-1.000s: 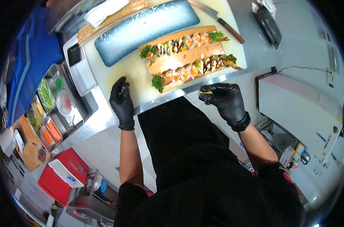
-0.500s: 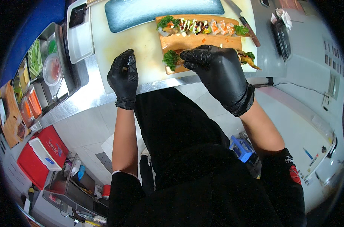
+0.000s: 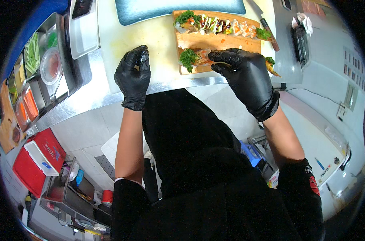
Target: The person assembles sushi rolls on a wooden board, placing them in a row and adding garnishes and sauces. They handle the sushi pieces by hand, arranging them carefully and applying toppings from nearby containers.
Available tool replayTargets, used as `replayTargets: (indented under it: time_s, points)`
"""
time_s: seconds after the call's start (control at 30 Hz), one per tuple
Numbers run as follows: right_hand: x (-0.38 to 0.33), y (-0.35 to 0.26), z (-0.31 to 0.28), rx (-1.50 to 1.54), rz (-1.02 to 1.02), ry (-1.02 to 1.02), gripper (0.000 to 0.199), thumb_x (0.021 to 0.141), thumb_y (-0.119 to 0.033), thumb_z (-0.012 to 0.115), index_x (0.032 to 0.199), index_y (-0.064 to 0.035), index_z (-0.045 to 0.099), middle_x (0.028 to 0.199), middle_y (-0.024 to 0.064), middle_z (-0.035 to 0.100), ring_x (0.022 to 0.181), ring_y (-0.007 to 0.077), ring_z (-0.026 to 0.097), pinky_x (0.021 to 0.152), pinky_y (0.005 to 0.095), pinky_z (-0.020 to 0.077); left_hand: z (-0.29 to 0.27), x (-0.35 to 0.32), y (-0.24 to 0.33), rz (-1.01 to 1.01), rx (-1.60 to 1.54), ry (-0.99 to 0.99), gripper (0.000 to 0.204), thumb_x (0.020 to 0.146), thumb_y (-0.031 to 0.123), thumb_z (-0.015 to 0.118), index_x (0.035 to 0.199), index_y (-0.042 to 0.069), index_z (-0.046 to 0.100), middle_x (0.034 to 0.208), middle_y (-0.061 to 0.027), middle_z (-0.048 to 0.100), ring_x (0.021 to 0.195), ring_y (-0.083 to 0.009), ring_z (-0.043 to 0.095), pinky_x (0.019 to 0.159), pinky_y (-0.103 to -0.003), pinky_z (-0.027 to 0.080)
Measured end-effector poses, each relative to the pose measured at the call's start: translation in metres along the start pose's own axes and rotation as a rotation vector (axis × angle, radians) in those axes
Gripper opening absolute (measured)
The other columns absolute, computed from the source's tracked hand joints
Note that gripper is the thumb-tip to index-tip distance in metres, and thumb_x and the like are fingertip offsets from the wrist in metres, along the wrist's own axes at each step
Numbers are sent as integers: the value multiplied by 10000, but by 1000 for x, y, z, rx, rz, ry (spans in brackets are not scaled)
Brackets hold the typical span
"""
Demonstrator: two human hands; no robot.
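A wooden serving board (image 3: 219,41) carries two rows of sushi. The far sushi roll (image 3: 218,25) has drizzled sauce, orange topping and curly greens at its ends. Over the near sushi roll (image 3: 203,56) is my black-gloved right hand (image 3: 248,78), thumb and fingers brought together in a pinch. That hand hides the roll's middle and whatever is in its fingertips. Curly greens (image 3: 188,59) sit at the roll's left end, and a fried shrimp tail (image 3: 273,69) sticks out at the right. My gloved left hand (image 3: 133,78) is curled closed above the cutting board's near edge; its content is unclear.
The white cutting board (image 3: 158,42) lies under the serving board. Beyond is a blue plate (image 3: 178,9); a knife (image 3: 266,29) lies at the right. Vegetable containers (image 3: 33,56) and a white tray (image 3: 86,34) stand left. A black package (image 3: 301,44) is far right.
My right hand has moved rightward along the near roll, uncovering more of its left end. My left hand remains curled in about the same place. The whole view has shifted slightly.
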State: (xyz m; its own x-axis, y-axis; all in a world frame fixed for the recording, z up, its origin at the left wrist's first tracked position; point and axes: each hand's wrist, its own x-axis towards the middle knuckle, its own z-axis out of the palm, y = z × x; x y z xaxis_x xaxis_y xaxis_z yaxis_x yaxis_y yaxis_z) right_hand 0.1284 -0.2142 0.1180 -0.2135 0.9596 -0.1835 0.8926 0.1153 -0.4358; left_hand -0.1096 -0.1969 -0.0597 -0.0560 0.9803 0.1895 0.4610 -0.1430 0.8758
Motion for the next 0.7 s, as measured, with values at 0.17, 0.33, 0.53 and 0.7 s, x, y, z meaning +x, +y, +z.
replayTargets:
  time_s: [0.17,0.33,0.53,0.7]
  points:
    - [1,8,4,-2,-56,24,235,843,-59,681,1067,-50,752,955,205,709,879,365,689,786,421,552,2,3,4,-17,41,23,126,877,116,730,999,91,749,888,-90,738,734,-213,711,669,-322,549]
    - [2,4,8,7,-6,19,251,822,-13,738,1068,-58,761,1028,180,739,927,343,718,828,387,566,0,2,5,7,63,0,143,921,88,699,1044,43,757,949,-99,749,792,-147,692,682,-280,532]
    - [-3,10,9,-38,-12,60,227,834,-32,747,1059,-55,763,997,162,751,890,310,736,811,378,575,-1,3,7,-25,43,-25,139,921,96,697,1034,33,750,957,-111,750,842,-182,716,756,-310,555]
    - [-5,8,2,-58,-10,61,223,853,-24,723,1070,-56,762,1009,165,751,902,303,740,822,374,575,0,2,5,5,44,-14,149,918,85,692,1046,33,748,962,-109,751,840,-182,713,752,-310,554]
